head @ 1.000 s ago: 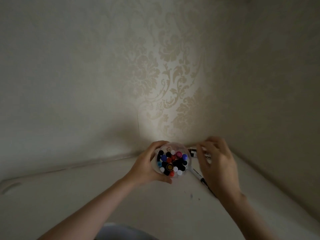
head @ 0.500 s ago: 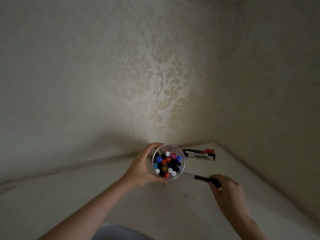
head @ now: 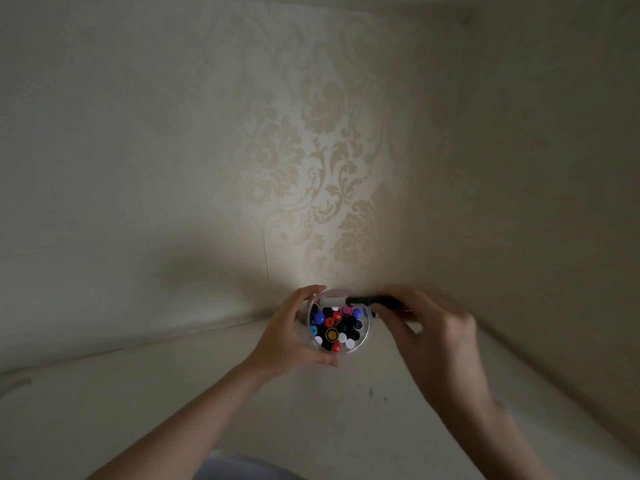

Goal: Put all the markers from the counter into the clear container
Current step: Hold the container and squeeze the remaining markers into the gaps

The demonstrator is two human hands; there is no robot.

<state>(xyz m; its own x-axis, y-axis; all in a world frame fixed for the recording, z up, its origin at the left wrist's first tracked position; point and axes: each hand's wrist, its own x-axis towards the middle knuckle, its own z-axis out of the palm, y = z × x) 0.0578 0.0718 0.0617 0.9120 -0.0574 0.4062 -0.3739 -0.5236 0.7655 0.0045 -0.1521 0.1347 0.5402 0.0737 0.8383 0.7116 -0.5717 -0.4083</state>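
A clear round container (head: 365,336) stands on the white counter (head: 173,393), packed with several upright markers whose coloured caps show from above. My left hand (head: 294,336) grips its left side. My right hand (head: 426,327) holds a black-and-white marker (head: 349,301) lying level over the container's far rim, white end to the left. The two markers that lay in the counter's corner are hidden behind my right hand.
Patterned wallpaper walls (head: 329,168) close the counter in at the back and on the right, meeting in a corner just behind the container. A few small dark specks (head: 371,392) mark the counter in front.
My right hand has lifted the black-and-white marker off the counter and carried it up and left, over the container's far rim. My left hand keeps its grip on the container.
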